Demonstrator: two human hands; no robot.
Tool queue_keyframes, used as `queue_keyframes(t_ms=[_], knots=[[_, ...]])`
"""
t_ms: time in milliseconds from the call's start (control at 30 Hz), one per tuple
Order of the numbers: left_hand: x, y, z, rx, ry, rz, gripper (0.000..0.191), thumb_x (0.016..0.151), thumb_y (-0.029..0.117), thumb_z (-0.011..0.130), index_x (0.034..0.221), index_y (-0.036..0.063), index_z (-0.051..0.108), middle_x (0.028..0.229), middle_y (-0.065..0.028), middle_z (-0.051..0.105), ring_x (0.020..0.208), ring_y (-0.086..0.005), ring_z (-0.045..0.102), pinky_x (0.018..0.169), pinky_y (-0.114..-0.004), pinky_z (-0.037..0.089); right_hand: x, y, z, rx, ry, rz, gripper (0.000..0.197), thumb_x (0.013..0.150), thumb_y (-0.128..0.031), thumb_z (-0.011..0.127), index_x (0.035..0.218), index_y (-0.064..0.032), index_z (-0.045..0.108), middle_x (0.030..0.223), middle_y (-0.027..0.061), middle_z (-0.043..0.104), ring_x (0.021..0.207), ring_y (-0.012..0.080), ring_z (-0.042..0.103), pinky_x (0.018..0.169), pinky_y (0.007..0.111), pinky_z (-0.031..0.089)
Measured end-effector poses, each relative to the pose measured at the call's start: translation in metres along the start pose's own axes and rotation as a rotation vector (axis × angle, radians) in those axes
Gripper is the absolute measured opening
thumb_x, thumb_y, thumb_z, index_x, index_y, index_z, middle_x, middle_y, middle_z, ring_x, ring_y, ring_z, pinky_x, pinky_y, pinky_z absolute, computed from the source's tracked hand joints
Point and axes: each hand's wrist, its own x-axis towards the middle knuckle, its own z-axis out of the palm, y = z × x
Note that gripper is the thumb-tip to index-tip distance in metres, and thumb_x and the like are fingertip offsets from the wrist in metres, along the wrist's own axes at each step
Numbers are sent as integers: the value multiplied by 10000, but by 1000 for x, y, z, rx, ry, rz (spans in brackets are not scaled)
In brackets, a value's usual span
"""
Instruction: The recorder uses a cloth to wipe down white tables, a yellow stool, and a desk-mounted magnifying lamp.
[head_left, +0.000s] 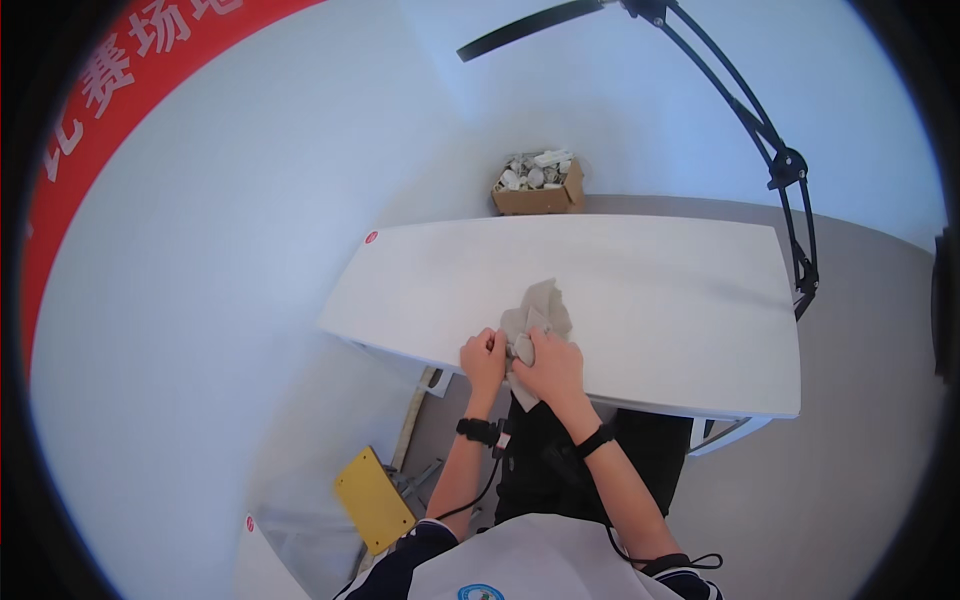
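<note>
A crumpled grey-beige cloth (551, 304) lies on the white table (675, 315) near its front edge, with one end hanging over that edge. My right hand (553, 364) grips the bunched middle of the cloth between thumb and fingers. At the cloth's left side is my left hand (484, 358), its fingers curled in; it appears to pinch a part of the cloth, though the fingertips are partly hidden. Both wrists carry black bands with cables.
Behind the table stands a cardboard box (536, 201) full of mixed white and grey items. A black jointed lamp arm (750, 116) rises at the table's right end. A yellow board (373, 499) is at lower left, by another white tabletop (266, 566).
</note>
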Motion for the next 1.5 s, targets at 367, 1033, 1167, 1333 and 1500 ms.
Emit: queue_keyframes(t_ms=[367,1033,1167,1333,1500], knots=[[-35,10,-27,-582,-143,-383,340,895,186,521,590,57,443,503,32,395,498,-38,397,456,-235,294,8,4,-2,40,-21,-11,339,664,-276,657,912,-68,557,796,142,589,715,334,587,622,422,447],[-199,-138,-95,7,-225,-826,226,797,281,601,768,57,603,712,-138,627,675,-327,601,617,-416,472,0,-29,20,-343,-68,76,326,675,-210,642,963,-88,550,835,147,617,769,355,596,668,428,465],[-201,-153,-104,55,-138,-916,193,809,243,596,757,59,567,624,-95,597,581,-290,587,539,-388,449,2,-35,25,-352,-76,101,288,685,-186,626,944,-90,546,785,148,612,744,349,600,664,412,464],[-212,-174,-97,-278,114,-998,143,827,150,595,733,70,522,493,-58,497,417,-179,485,436,-300,361,4,-37,33,-355,-52,145,259,693,-165,612,928,-84,541,773,155,610,734,346,601,666,406,462],[-206,-177,-96,-211,65,-965,152,836,152,588,735,62,518,490,-52,503,415,-165,490,431,-295,360,14,-40,39,-389,-71,177,281,708,-184,599,962,-81,537,787,170,614,757,366,601,682,414,459]])
